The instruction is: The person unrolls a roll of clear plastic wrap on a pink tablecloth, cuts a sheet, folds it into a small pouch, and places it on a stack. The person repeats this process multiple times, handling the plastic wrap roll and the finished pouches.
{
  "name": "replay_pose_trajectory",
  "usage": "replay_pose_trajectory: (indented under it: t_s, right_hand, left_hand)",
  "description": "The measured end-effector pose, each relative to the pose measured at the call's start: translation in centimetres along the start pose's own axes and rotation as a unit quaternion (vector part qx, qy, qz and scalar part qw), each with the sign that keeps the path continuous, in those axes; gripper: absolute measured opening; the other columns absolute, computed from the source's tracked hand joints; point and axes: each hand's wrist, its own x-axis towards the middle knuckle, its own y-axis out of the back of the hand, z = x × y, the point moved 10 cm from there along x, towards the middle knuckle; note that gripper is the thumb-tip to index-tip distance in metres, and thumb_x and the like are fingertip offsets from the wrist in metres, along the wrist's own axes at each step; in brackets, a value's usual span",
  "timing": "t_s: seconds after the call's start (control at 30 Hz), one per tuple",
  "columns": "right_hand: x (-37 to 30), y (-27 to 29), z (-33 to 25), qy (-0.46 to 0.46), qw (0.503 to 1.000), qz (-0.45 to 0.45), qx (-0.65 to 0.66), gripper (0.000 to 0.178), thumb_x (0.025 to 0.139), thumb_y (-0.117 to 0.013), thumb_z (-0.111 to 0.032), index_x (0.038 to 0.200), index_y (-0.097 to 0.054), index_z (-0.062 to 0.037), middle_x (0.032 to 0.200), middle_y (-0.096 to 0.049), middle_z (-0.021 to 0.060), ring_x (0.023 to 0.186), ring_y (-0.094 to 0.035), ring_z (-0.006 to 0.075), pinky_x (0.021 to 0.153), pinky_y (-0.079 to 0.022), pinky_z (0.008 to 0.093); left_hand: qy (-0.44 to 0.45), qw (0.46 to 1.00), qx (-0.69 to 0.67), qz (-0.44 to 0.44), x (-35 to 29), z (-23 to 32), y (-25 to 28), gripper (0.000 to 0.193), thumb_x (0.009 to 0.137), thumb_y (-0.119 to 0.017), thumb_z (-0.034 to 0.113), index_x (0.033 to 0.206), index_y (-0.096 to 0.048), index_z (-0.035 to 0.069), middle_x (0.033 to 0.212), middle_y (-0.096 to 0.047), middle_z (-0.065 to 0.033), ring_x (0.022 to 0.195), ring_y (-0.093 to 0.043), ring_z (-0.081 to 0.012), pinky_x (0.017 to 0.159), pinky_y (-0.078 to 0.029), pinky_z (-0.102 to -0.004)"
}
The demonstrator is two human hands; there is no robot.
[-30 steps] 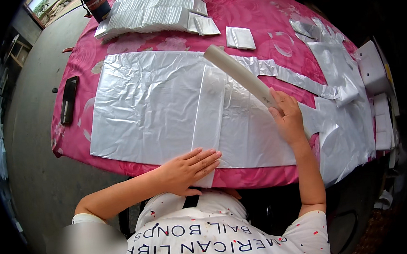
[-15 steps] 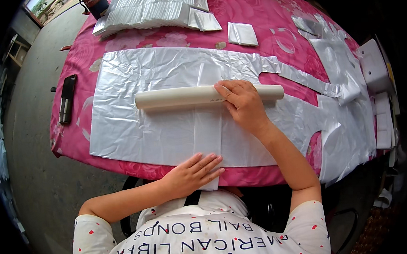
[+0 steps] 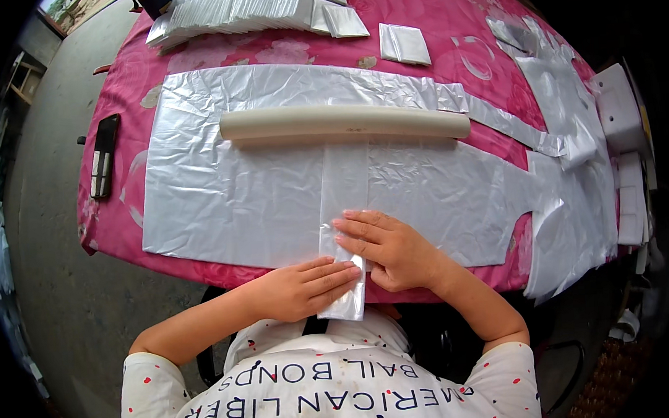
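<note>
A narrow folded strip of thin white plastic bag lies across the spread plastic bags, its near end overhanging the table edge. My left hand rests flat on the strip near that edge, fingers stretched out. Just to its right, my right hand lies with fingers extended over the strip, thumb lower down. Beyond both hands, a long cream-coloured tube sits crosswise on the bags, touched by neither. What lies under my palms is hidden.
Stacked folded bags stand at the far left, and a small folded packet lies right of them. A black phone-like object is at the left edge. Loose plastic bags and white boxes are on the right. Pink floral cloth covers the table.
My right hand has let go of the tube and come back toward the near edge, beside my left hand. The tube now lies farther away. My left hand has stayed nearly in place.
</note>
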Motion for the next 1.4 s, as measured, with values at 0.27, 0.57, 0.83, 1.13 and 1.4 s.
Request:
replay_pose_trajectory:
  t_s: [0.27, 0.57, 0.83, 1.13, 1.4]
  right_hand:
    - [-1.2, 0.1, 0.1, -0.051, 0.985, 0.117, -0.119, 0.035, 0.066, -0.062, -0.004, 0.100, -0.064, -0.0040, 0.111, -0.060, 0.0079, 0.103, -0.056, 0.0251, 0.085, -0.047, 0.0334]
    - [-0.3, 2.2, 5.3, -0.239, 0.955, 0.157, 0.079, 0.011, 0.079, -0.061, -0.011, 0.083, -0.064, -0.0005, 0.069, -0.063, 0.0107, 0.059, -0.061, 0.0201, 0.055, -0.047, 0.0317]
    - [-0.7, 0.1, 9.6, -0.462, 0.846, 0.072, 0.257, 0.023, 0.084, -0.061, -0.019, 0.077, -0.062, 0.0032, 0.060, -0.060, 0.0052, 0.050, -0.059, 0.0099, 0.047, -0.043, 0.0238]
    - [-0.8, 2.8, 6.8, -0.340, 0.925, 0.171, 0.016, 0.038, 0.070, -0.073, -0.016, 0.102, -0.059, -0.0015, 0.097, -0.062, 0.0123, 0.093, -0.059, 0.0224, 0.076, -0.047, 0.0344]
    - [1.4, 2.0, 3.8, -0.026, 0.983, 0.041, -0.177, 0.047, 0.074, -0.062, -0.008, 0.119, -0.053, -0.0040, 0.128, -0.049, 0.0136, 0.122, -0.043, 0.0274, 0.103, -0.033, 0.0406]
  left_hand:
    - [0.137, 0.990, 0.028, -0.003, 0.6, -4.2, 1.6, 0.074, 0.068, -0.064, 0.034, 0.129, -0.041, -0.002, 0.129, -0.047, -0.0156, 0.120, -0.045, -0.0273, 0.101, -0.034, -0.0403]
    - [0.320, 0.920, -0.197, 0.107, -0.6, -9.3, 2.4, 0.066, 0.085, -0.050, 0.039, 0.133, -0.033, -0.004, 0.111, -0.057, -0.0190, 0.100, -0.055, -0.0338, 0.089, -0.041, -0.0413]
    - [0.268, 0.962, 0.042, 0.043, 1.9, -7.0, 1.3, 0.076, 0.084, -0.051, 0.039, 0.137, -0.022, -0.007, 0.143, -0.022, -0.0248, 0.134, -0.021, -0.0357, 0.109, -0.017, -0.0438]
    - [0.311, 0.947, 0.084, 0.015, 2.1, -7.7, 0.3, 0.071, 0.078, -0.057, 0.030, 0.133, -0.031, -0.007, 0.142, -0.027, -0.0227, 0.133, -0.025, -0.0322, 0.109, -0.019, -0.0422]
    - [0.291, 0.944, 0.124, 0.093, 3.2, -8.2, 2.8, 0.053, 0.068, -0.059, 0.008, 0.119, -0.049, -0.004, 0.123, -0.053, -0.0162, 0.113, -0.051, -0.0271, 0.093, -0.040, -0.0381]
